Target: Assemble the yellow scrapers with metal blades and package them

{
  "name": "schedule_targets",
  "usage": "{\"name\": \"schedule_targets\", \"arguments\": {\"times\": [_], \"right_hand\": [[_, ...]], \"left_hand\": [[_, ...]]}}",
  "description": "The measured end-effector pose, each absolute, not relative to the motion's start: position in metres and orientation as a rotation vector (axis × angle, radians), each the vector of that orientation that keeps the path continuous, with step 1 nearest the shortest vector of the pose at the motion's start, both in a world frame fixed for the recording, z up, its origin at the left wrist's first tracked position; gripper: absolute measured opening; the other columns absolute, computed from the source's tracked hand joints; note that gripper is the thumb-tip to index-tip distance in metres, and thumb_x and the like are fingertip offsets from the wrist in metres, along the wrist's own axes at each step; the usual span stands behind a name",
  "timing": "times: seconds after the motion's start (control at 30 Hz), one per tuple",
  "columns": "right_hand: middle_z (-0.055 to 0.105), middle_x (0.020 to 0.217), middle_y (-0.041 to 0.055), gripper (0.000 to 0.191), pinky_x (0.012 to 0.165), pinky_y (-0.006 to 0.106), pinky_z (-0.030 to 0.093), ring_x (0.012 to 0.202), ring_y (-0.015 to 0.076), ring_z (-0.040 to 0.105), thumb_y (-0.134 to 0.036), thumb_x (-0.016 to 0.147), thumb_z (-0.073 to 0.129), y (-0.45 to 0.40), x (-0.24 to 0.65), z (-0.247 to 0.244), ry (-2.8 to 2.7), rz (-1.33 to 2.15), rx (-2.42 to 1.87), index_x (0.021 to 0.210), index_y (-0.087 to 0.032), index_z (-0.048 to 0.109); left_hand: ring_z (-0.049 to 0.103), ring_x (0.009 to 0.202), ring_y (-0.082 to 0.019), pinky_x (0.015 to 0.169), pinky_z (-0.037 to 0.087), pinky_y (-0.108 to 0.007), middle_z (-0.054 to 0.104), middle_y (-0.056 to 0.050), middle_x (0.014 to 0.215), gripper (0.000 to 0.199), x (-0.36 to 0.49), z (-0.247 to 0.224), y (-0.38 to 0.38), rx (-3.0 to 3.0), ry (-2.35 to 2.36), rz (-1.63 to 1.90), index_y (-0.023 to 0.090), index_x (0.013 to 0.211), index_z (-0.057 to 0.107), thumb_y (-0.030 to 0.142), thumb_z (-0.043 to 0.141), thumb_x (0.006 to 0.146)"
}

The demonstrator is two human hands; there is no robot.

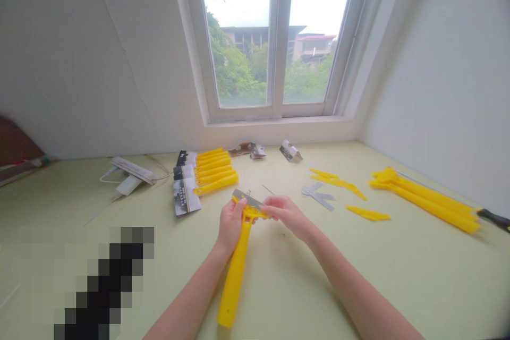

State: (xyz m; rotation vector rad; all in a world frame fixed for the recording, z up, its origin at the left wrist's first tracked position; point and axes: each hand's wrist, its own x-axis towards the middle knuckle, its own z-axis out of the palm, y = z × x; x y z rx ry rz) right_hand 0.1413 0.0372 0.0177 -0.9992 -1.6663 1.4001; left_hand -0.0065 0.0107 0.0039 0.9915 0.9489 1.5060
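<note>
A yellow scraper [236, 276] points its long handle down toward me, its wide head away. Across that head lies a grey metal blade [247, 199]. My left hand [231, 223] is closed around the head's left side, thumb on top by the blade. At the right end of the head, my right hand [285, 212] pinches the edge with its fingertips; the fingers underneath are partly hidden. Just beyond the hands lies a thin rod-like tool [268, 189]. To the right are loose grey blades [319, 195] and flat yellow blade covers [368, 213].
Several yellow handles with cards [215, 176] lie in a row at the back left, beside a white power strip [133, 171]. Folded cards [290, 151] sit near the window. More yellow scraper handles [434, 199] and a black-handled screwdriver [494, 220] lie at the right.
</note>
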Motion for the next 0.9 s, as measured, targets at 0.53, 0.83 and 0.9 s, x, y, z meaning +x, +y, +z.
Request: {"name": "schedule_targets", "arguments": {"times": [0.53, 0.83, 0.9], "right_hand": [[0.044, 0.050, -0.0052, 0.009, 0.049, 0.021, 0.027, 0.051, 0.0080, 0.037, -0.022, 0.063, 0.053, 0.033, 0.135, 0.022, -1.570, 1.408, -1.132, 0.056, -0.017, 0.050], [0.051, 0.061, -0.0038, 0.010, 0.053, 0.021, 0.035, 0.052, 0.0076, 0.043, -0.026, 0.064, 0.053, 0.034, 0.130, 0.018, -1.478, 1.484, -1.178, 0.068, -0.018, 0.056], [0.054, 0.064, -0.0023, 0.014, 0.053, 0.022, 0.037, 0.056, 0.0092, 0.047, -0.026, 0.065, 0.051, 0.037, 0.133, 0.017, -1.490, 1.414, -1.174, 0.074, -0.018, 0.058]], "left_hand": [[0.055, 0.042, -0.013, 0.042, 0.041, -0.024, 0.061, -0.003, 0.059, 0.020, -0.007, 0.003, 0.011, 1.008, 1.000, 1.389, 0.011, 0.080, 0.048, 0.030, 0.050, 0.074], [0.053, 0.039, -0.012, 0.039, 0.039, -0.023, 0.060, -0.001, 0.056, 0.020, -0.012, -0.004, 0.017, 0.966, 1.053, 1.406, 0.012, 0.077, 0.048, 0.030, 0.052, 0.071], [0.053, 0.038, -0.012, 0.038, 0.038, -0.022, 0.060, -0.001, 0.054, 0.019, -0.014, -0.003, 0.018, 0.947, 1.079, 1.421, 0.012, 0.075, 0.048, 0.030, 0.052, 0.070]]}}
